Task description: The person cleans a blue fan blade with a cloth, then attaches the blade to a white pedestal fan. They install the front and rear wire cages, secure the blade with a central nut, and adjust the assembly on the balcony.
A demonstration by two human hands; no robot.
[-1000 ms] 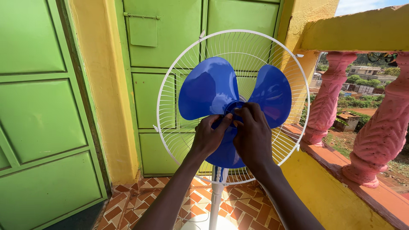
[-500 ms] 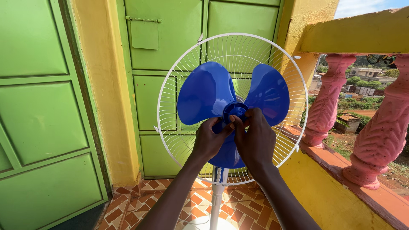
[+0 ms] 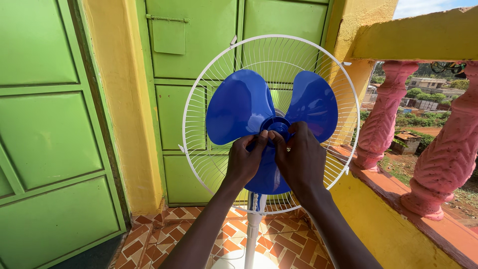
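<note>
Pinching the blue fan blade's (image 3: 239,107) hub (image 3: 275,125), your left hand (image 3: 244,162) and right hand (image 3: 301,162) grip light, probably flexible plastic; hold the hub, not the thin blades.

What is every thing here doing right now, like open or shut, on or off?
Blue fan blade: mounted on its hub, not blurred, so seemingly still.
Rear wire guard: fitted behind the blade; no front guard on.
Left hand: fingers at the hub, touching the blade.
Right hand: fingertips pinching at the hub.
Green doors: shut.
Fan stand: upright on the tiled floor.
</note>
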